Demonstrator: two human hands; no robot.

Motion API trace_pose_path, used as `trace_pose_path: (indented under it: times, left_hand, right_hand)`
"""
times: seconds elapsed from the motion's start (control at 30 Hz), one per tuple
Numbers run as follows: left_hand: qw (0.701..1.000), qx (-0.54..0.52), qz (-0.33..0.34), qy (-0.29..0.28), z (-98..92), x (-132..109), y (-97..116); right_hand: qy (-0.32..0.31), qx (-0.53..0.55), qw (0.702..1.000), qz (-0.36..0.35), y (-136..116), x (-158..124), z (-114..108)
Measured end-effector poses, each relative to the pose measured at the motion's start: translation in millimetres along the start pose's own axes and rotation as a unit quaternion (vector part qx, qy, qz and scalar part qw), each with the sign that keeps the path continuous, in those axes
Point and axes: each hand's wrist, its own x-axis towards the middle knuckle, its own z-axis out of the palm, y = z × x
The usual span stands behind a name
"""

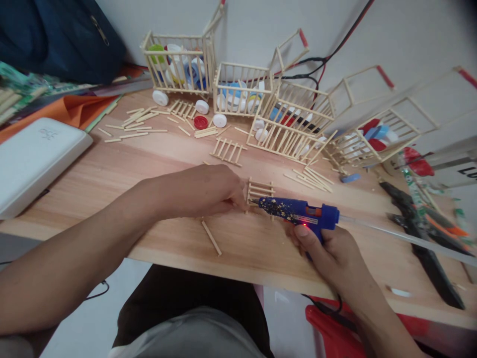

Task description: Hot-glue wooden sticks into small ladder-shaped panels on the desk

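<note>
My right hand (335, 253) is wrapped round the handle of a blue hot glue gun (290, 210), whose red light is lit and whose body is spotted with dried bits. A long clear glue stick (395, 236) runs out of its back. The gun's nozzle points left, at the near left corner of a small wooden stick frame (261, 189) lying on the table. My left hand (219, 191) is closed at that frame's left side, its fingertips pinched against the edge stick and partly hidden. One loose stick (211, 238) lies nearer the table edge.
Several stick-built carts with red handles, one a tall cart (179, 92), hold bottle caps along the wall. Loose sticks (137, 119) and another stick frame (228, 151) lie behind my hands. A white power bank (40, 159) sits left; black pliers-like tools (421, 238) lie right.
</note>
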Motion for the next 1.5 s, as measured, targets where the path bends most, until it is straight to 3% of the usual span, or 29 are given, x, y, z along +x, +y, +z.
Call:
trace_pose_path:
  times: [0.97,1.5]
  left_hand:
    - [0.999,0.024,-0.007,-0.023,-0.7,0.6,-1.4]
    - [1.000,0.010,-0.008,-0.020,-1.1,0.0,0.4]
  right_hand:
    - [0.000,0.066,0.997,0.043,5.1,-4.0,2.3]
    - [0.014,0.009,1.000,0.016,0.8,-1.4,3.0]
